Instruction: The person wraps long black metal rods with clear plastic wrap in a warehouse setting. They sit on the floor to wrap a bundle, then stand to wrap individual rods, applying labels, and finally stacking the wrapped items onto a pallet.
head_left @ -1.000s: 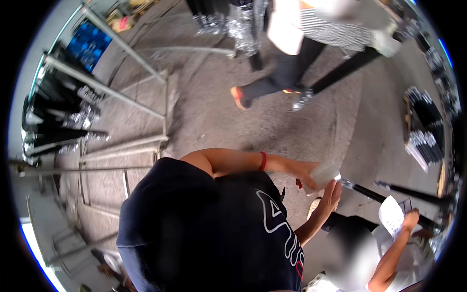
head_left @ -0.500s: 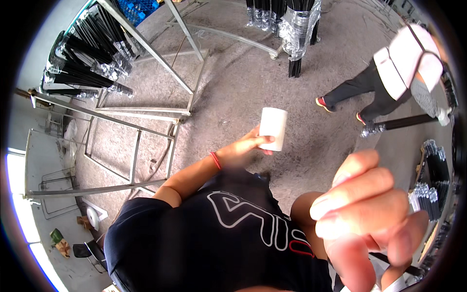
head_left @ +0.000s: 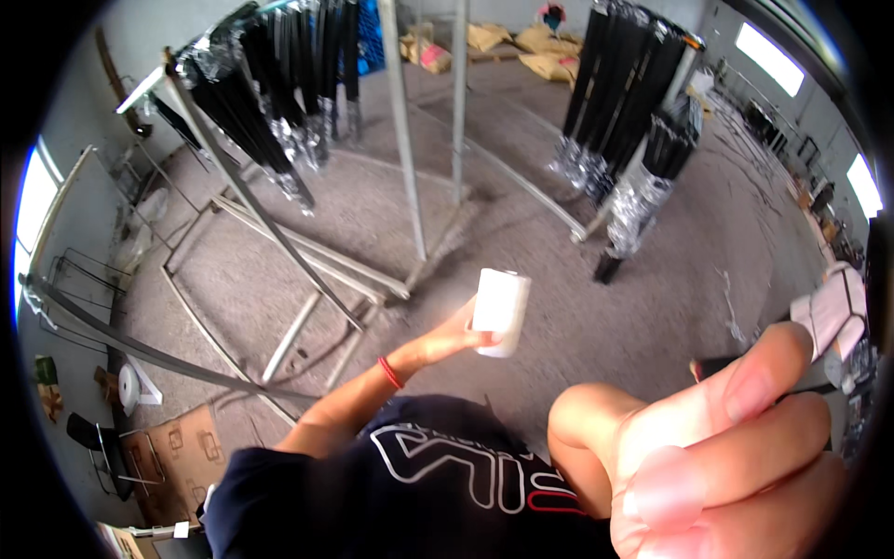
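My left hand point(head_left: 449, 340) is closed around the lower part of a white cylindrical roll point(head_left: 501, 306), holding it nearly upright over the floor in front of me. A red bracelet point(head_left: 390, 373) circles that wrist. My right hand point(head_left: 731, 456) looms large at the lower right, very near the camera. Its fingers are curled in, and nothing shows between them.
Metal frames point(head_left: 410, 140) stand ahead and left, hung with bundles of black rods point(head_left: 265, 84) wrapped in clear film. More wrapped bundles point(head_left: 624, 102) hang at the far right. Sacks point(head_left: 549, 42) lie behind. A person point(head_left: 829, 312) is at the right edge.
The view has swung up and rightward, bringing in sacks and windows. The roll stays in my left hand, now lower in the picture. My right hand has turned and its fingers have curled further.
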The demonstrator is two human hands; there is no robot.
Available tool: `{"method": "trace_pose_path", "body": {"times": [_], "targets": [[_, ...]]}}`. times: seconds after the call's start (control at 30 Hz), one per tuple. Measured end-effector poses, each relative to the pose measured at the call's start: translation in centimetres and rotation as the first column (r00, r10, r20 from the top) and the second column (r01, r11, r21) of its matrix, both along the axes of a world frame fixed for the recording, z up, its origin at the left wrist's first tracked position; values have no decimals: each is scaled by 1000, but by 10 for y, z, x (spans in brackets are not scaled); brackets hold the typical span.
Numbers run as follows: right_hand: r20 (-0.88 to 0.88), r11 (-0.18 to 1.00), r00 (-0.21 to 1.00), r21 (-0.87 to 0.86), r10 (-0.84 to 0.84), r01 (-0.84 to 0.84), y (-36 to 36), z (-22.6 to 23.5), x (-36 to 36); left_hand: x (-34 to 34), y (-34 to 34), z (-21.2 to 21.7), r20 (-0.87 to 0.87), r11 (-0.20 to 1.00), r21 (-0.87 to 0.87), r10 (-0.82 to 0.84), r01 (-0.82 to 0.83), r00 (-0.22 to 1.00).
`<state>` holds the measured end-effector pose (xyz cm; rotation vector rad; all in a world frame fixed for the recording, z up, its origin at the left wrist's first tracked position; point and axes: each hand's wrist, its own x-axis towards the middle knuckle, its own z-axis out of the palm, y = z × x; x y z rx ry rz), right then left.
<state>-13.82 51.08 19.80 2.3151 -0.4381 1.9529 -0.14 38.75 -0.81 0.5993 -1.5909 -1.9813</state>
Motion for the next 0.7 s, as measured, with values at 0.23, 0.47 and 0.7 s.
{"method": "trace_pose_path", "body": {"times": [0.23,0.47,0.7], "targets": [[24,944,944,-3,329,-329,-94,28,81,132,-33,33,-125,861,-182,458,-474,880],[-76,638,801,651,594,-411,-215,-16,197,214,-45,112,-423,291,-462,758,-838,497],[-82,463,664,780,743,-422,-244,-41,249,221,-47,116,-369,-62,-591,907,-804,201]]}}
